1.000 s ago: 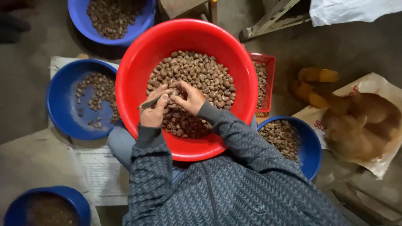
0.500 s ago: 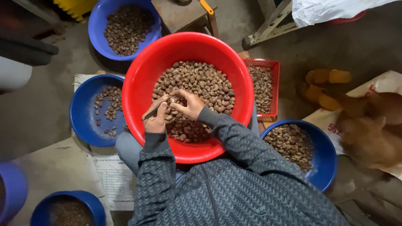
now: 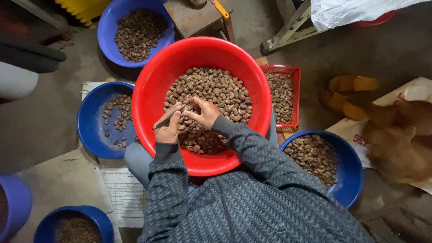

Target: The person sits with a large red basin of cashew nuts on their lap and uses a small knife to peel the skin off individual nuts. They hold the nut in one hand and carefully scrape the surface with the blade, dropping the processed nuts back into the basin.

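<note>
- Nuts [image 3: 211, 96], brown and lumpy, are filling a glossy red plastic basin [image 3: 148, 90] mid-frame.
- Left hand [image 3: 168, 129] is gripping a thin tool [image 3: 165, 120]; right hand [image 3: 204, 112] is pinching one nut.
- Printed white paper [image 3: 123, 195] is lying lower left.

You wear a dark grey jacket with a zigzag herringbone knit and a zip down the front. Its plain ribbed cuffs are darker and close snugly at your wrists. Your left hand [image 3: 167, 131] and right hand [image 3: 204, 113] are bare. Grey trousers show at your knees.

Blue bowls [image 3: 104, 120] and red basket [image 3: 282, 93] flanking red basin [image 3: 202, 56] (bare floor beyond).
</note>
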